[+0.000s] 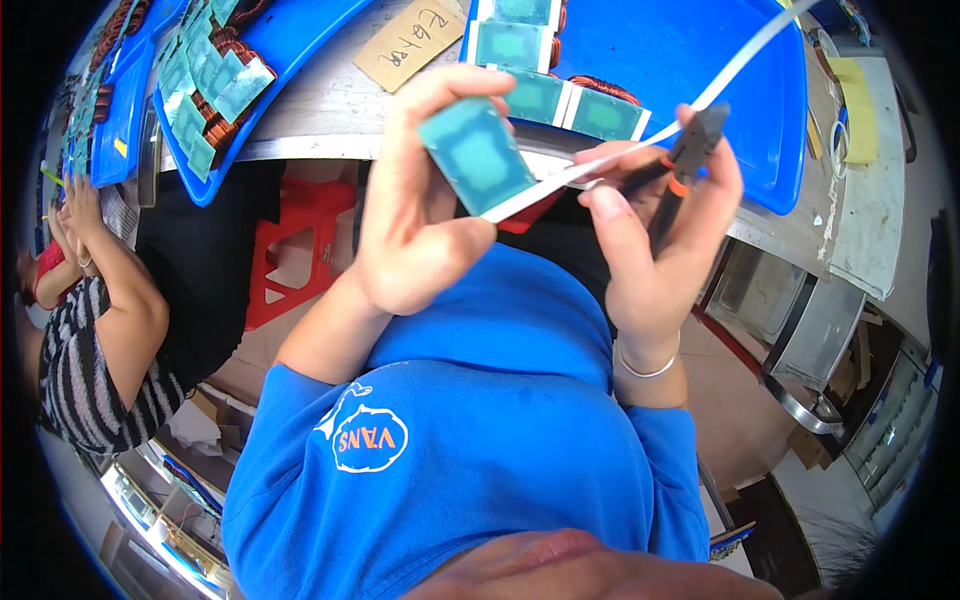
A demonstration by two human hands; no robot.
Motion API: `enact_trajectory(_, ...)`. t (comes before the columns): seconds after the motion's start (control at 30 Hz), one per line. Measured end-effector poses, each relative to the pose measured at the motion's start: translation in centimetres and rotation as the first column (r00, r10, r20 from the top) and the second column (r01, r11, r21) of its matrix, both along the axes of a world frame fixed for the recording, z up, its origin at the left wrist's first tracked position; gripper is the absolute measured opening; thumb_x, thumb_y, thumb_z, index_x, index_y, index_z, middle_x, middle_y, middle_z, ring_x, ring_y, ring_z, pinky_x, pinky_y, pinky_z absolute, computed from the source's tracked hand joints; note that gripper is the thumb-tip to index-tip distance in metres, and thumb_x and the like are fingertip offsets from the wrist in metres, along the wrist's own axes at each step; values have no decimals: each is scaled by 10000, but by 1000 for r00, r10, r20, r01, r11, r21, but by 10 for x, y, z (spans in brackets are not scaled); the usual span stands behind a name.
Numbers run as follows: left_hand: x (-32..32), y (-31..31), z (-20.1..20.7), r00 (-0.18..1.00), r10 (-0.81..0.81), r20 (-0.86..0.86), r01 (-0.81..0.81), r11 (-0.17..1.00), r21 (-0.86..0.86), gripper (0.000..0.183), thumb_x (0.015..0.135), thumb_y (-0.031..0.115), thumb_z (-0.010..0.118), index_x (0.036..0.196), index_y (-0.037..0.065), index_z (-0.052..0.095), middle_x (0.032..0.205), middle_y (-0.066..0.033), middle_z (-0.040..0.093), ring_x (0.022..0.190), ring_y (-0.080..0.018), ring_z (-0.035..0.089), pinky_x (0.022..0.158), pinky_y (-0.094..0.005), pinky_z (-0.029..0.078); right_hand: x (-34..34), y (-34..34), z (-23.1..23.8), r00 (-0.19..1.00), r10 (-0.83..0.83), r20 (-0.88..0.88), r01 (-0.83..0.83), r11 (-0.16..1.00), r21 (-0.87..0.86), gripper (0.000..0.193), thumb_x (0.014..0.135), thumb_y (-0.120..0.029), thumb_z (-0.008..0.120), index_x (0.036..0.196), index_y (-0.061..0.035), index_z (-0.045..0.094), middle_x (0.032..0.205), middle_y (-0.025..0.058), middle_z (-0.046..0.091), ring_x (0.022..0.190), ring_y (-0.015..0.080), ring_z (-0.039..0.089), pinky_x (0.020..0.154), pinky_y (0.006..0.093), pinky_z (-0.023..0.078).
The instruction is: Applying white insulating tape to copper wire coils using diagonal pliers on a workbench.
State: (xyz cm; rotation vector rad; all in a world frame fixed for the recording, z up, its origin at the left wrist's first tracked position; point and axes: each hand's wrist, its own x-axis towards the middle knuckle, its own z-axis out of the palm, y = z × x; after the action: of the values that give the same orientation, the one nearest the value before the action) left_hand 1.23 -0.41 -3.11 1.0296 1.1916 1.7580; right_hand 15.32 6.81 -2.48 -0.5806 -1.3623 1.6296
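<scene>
My left hand (405, 220) holds up a rectangular green-faced panel (478, 155), its fingers behind and the thumb at the lower edge. A long white strip (752, 52) runs along that lower edge, passes to my right hand (655, 260) and rises past the upper right. In my right hand are dark cutting pliers (697, 145) with orange bands, jaws pointing up and away. The right thumb and index finger are close to the strip; whether they pinch it is hard to make out.
A blue tray (690, 50) ahead holds several green-faced copper coils (605, 112). Another blue tray (310, 35) at left bears more coils. Between them lies a cardboard piece (408, 45) with handwriting. A red stool (295, 245) stands beneath the table; a co-worker's arm (120, 260) is at far left.
</scene>
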Motion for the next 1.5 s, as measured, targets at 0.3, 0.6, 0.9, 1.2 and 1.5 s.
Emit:
enact_trajectory(0.3,-18,5,2,986,49,-162,-30,993,117,582,659,130,625,1172,9,379,1027,-158,423,916,-211,458,716,-316,455,19,-2,5,860,156,486,-332,895,299,413,619,-3,662,1025,-28,589,908,128,593,780,252,585,701,324,472)
enact_trajectory(0.6,-19,3,-1,984,51,-170,-25,988,152,555,666,117,633,1154,15,390,1026,-159,418,913,-207,451,703,-314,455,12,-3,5,863,137,487,-324,889,323,430,606,-3,659,1029,-28,587,916,127,595,820,274,576,720,340,464)
enact_trajectory(0.9,-27,3,-2,928,96,-361,-27,981,190,536,672,114,648,1141,24,405,1040,-149,415,929,-212,453,712,-305,453,9,-2,5,867,89,491,-297,883,364,438,588,4,648,1021,-31,592,883,116,598,790,265,577,696,338,467)
enact_trajectory(1.2,-29,1,-3,871,135,-473,-40,978,205,531,673,114,657,1130,15,406,1036,-149,415,928,-215,456,693,-307,456,11,1,5,842,12,540,-319,817,480,440,588,12,640,1018,-80,613,770,54,601,659,210,588,596,294,481)
enact_trajectory(1.5,-30,-2,19,948,-106,-300,90,994,-68,242,688,169,604,823,-31,592,817,-104,505,743,-146,467,646,-233,343,13,3,13,824,26,566,-328,836,440,429,582,-2,654,1002,-82,616,747,52,591,635,209,580,570,296,472)
